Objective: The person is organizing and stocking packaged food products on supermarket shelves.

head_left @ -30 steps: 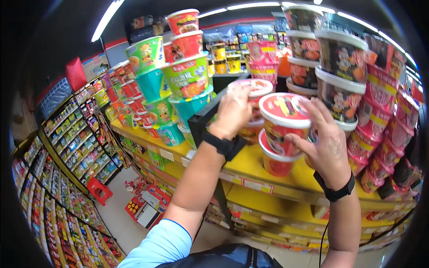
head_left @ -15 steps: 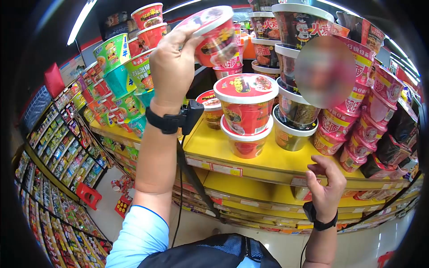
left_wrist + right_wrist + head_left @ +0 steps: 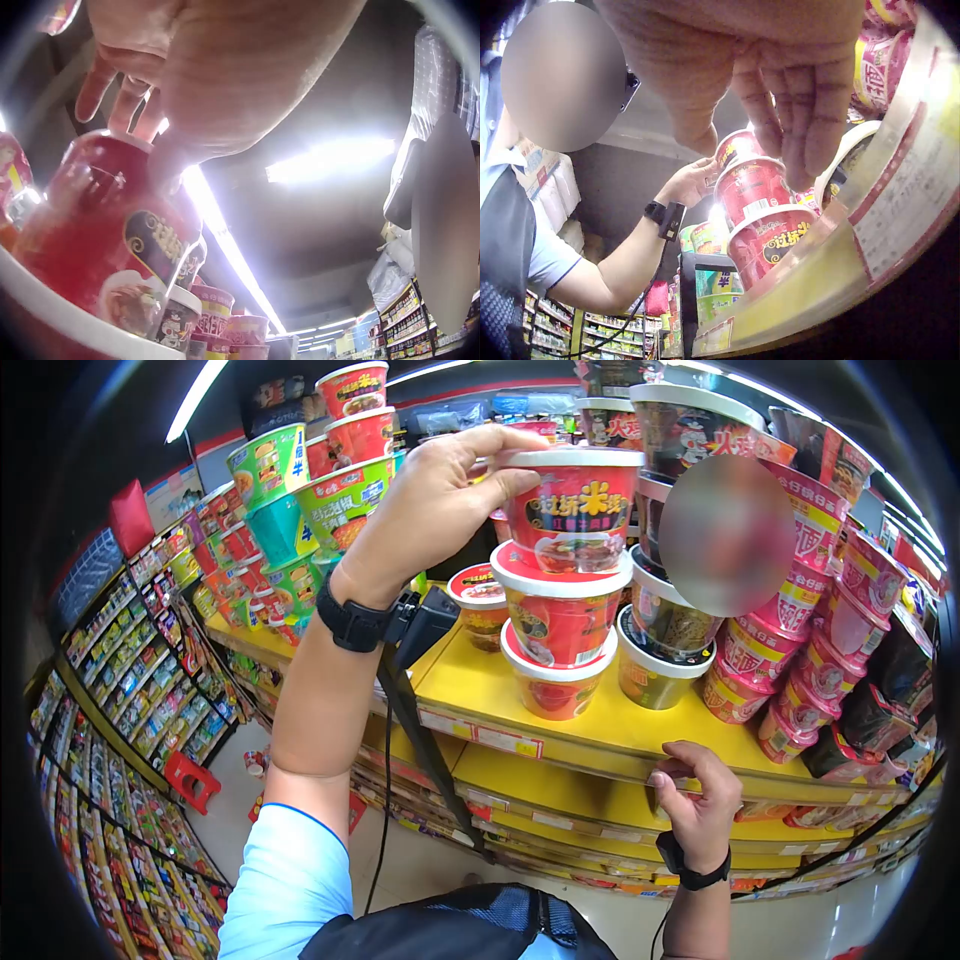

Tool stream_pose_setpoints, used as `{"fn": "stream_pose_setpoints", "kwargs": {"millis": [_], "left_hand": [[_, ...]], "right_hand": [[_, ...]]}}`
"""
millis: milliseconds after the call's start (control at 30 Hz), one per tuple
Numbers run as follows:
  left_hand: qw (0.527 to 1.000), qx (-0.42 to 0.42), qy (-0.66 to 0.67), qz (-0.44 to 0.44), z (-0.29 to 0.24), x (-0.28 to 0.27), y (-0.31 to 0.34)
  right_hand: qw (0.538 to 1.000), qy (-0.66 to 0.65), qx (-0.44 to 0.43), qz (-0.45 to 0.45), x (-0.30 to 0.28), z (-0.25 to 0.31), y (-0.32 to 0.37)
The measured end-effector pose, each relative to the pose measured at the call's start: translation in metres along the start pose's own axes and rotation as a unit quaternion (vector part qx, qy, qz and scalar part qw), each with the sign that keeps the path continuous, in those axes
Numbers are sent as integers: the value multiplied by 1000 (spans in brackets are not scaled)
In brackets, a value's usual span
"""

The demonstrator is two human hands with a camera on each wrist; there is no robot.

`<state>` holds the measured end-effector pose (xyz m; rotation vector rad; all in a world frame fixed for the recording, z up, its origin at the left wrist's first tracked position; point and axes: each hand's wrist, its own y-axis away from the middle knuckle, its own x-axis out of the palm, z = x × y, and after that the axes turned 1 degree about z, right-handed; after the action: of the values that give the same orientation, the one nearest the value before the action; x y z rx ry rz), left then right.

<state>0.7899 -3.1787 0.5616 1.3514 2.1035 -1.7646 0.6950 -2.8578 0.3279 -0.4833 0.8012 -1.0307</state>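
In the head view the left hand [image 3: 430, 500] grips a red noodle tub [image 3: 572, 510] by its white-lidded top, thumb at the near side and fingers over the lid. That tub sits on top of two stacked red tubs, the middle one [image 3: 560, 618] and the lowest one [image 3: 556, 690]. The left wrist view shows the gripped red tub [image 3: 97, 217] close below the palm. My right hand [image 3: 700, 795] hangs near the shelf's front edge, fingers loosely bent, holding nothing. The right wrist view shows the right hand [image 3: 780, 82] in front of the red stack [image 3: 754, 195].
A separate red-lidded tub [image 3: 482, 600] stands left of the stack on the yellow shelf [image 3: 450, 685]. Dark tubs [image 3: 662, 665] and pink tubs [image 3: 735, 690] are piled to the right. Green and teal tubs [image 3: 290, 530] rise at the left, beyond a black divider.
The left hand has lifted a red tub from the shelf and carried it rightward onto the two stacked tubs. My right hand has let go of the stack and dropped toward the shelf's front edge.
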Motion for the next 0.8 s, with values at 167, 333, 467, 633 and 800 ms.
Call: {"fn": "stream_pose_setpoints", "kwargs": {"millis": [167, 333, 467, 633, 800], "left_hand": [[960, -2, -69, -271, 39, 6, 62], [946, -190, -253, -76, 124, 69, 125], [935, -188, -298, -33, 151, 84, 122], [946, -145, -281, -70, 134, 75, 120], [934, -116, -303, -147, 135, 78, 131]], "right_hand": [[1000, -1, 2, 7, 4, -1, 8], [1000, -7, 12, 5, 12, -4, 14], [1000, -14, 7, 26, 22, 1, 14], [999, -8, 2, 47, 30, 6, 14], [998, -7, -12, 65, 32, 11, 15]]}}
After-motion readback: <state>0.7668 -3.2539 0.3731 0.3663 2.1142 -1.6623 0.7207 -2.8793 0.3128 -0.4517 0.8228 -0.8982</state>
